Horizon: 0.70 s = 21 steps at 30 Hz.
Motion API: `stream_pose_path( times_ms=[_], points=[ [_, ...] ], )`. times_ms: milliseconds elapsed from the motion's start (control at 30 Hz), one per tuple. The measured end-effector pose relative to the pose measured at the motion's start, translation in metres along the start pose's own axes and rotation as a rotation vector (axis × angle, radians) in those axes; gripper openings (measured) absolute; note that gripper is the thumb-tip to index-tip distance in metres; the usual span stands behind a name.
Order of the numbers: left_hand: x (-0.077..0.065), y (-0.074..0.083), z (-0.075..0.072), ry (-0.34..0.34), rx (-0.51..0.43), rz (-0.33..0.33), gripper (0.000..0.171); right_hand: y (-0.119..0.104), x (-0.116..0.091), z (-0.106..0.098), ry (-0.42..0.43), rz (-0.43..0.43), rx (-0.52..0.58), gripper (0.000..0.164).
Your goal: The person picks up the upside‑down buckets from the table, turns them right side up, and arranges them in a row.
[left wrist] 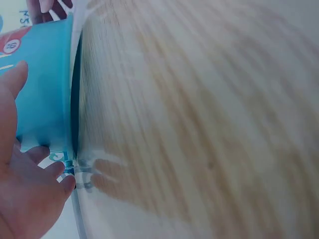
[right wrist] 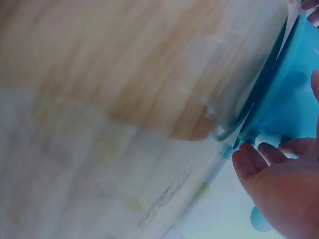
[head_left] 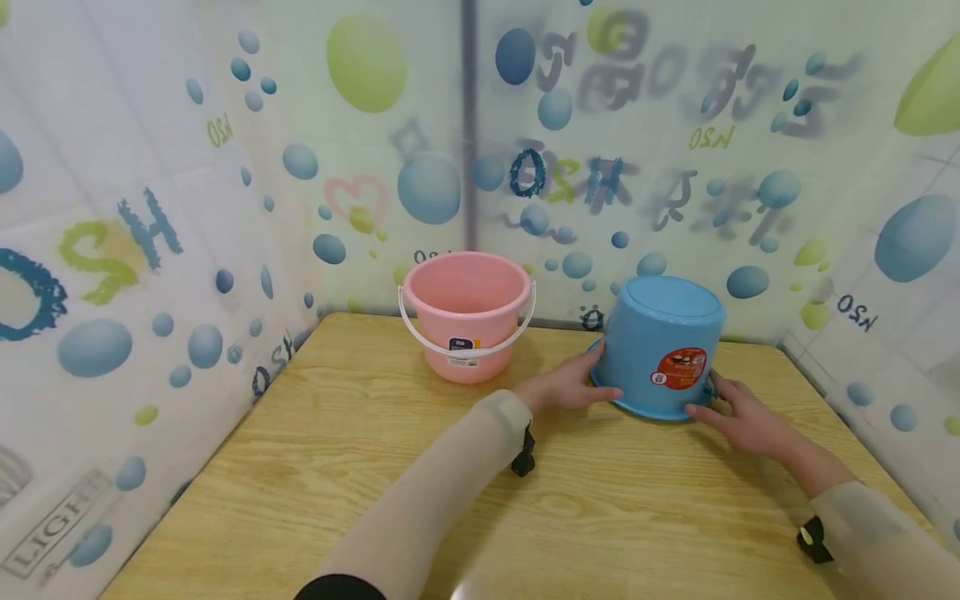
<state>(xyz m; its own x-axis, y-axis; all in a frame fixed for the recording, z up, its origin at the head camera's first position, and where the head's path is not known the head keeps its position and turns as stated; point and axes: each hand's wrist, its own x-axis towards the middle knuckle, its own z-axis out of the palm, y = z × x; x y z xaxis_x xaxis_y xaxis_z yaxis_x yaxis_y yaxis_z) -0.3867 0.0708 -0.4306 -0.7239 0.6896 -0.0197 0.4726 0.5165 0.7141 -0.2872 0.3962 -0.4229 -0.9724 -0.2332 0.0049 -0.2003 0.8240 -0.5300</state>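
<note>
- Smooth blue tapered plastic bucket (head_left: 633,358): held upside down at the right of the wood-grained tabletop (head_left: 375,467).
- Pink white-handled plastic bucket (head_left: 471,325): stood upright, farther left.
- Left hand (head_left: 572,383): curved round the blue side, holding.
- Right hand (head_left: 753,421): likewise, opposite.

wood-grain table (head_left: 585,500), pale spotted sheeting (head_left: 431,100) behind

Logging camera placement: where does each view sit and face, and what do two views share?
Head: on the head, facing forward and down at pink bucket, upturned blue bucket and table; left hand, right hand and sleeves show.
Left wrist: worn there, facing the blue bucket and table; left hand shows, right partly.
Right wrist: worn there, facing the blue bucket and table; right hand shows, left partly.
Wrist views share the blue bucket's rim.
</note>
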Motion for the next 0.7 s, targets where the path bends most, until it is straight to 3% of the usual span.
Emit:
stream_pose_path(
  times_ms=[233, 700],
  points=[
    [-0.009, 0.002, -0.003, 0.075, 0.014, -0.044, 0.1, -0.006, 0.002, -0.002, 0.052, -0.069, 0.083, 0.101],
    [-0.022, -0.006, -0.009, 0.139, -0.025, 0.023, 0.099, -0.012, -0.001, -0.002, 0.073, -0.059, 0.136, 0.105]
  ],
)
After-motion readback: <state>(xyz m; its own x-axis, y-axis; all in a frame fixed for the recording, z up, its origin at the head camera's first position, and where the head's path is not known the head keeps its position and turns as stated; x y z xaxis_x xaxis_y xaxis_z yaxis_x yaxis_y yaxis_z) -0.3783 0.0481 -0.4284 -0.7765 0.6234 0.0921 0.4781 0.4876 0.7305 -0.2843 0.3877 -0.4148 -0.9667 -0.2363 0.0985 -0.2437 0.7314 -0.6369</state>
